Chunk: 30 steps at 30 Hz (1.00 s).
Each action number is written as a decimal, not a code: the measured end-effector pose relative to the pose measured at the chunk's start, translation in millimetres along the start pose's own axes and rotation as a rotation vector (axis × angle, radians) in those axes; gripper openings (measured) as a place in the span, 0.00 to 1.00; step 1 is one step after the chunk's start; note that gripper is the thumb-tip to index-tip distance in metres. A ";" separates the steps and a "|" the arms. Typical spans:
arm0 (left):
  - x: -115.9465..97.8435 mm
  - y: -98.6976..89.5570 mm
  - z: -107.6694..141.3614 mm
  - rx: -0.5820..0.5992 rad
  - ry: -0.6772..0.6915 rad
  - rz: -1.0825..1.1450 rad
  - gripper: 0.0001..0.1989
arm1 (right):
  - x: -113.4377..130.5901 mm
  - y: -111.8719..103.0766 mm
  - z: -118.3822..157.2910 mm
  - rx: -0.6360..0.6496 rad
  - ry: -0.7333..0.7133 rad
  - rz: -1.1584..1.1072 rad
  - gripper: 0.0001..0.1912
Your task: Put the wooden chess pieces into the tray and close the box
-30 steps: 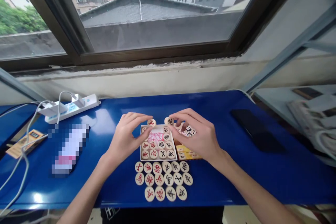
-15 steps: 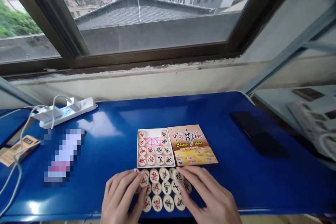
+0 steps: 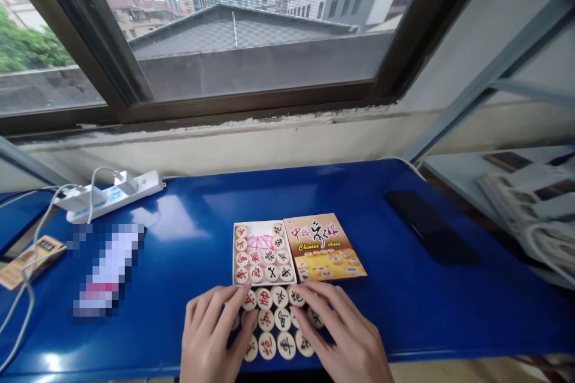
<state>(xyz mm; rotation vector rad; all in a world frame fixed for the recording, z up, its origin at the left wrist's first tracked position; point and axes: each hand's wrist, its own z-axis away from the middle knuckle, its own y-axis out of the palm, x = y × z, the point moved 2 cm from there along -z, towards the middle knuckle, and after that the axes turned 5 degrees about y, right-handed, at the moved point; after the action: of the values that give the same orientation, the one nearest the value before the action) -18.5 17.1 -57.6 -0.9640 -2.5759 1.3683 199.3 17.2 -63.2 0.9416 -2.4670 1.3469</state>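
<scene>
Round wooden chess pieces with red and black characters (image 3: 266,320) lie in rows on the blue table, below an open white box (image 3: 265,257) that holds more pieces round its sides and bottom. My left hand (image 3: 215,329) has thumb and forefinger on a red piece at the left of the top row. On the right, my right hand (image 3: 344,326) has its fingertips at a black piece (image 3: 296,295) in the same row. Its fingers cover part of the rows. Beside the box lies the printed Chinese chess lid (image 3: 326,245).
A white power strip (image 3: 117,194) with cables sits at the back left of the blue table (image 3: 193,323). A pixelated object (image 3: 108,269) and an orange card (image 3: 31,263) lie at left. A black phone-like object (image 3: 429,227) rests at right.
My right hand has moved left and set its black piece closer in beside the top row. My left hand has shifted slightly right with the red piece. The camera view has shifted a little.
</scene>
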 end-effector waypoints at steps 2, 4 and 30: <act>0.1 0.7 -0.4 -0.001 -0.008 0.011 0.17 | -1.5 1.5 -0.5 0.009 0.013 -0.029 0.11; 0.5 1.3 -0.8 0.003 -0.010 0.015 0.16 | -2.8 2.3 -1.5 0.035 0.037 -0.070 0.07; 7.1 -11.0 -10.3 -0.028 -0.072 0.073 0.13 | -5.7 -0.8 -5.9 0.030 0.117 -0.154 0.10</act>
<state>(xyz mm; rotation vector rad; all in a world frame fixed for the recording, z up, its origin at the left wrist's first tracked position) -26.1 24.1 -44.6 -1.0415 -2.6437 1.4129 203.5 24.2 -61.7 1.0066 -2.2455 1.3512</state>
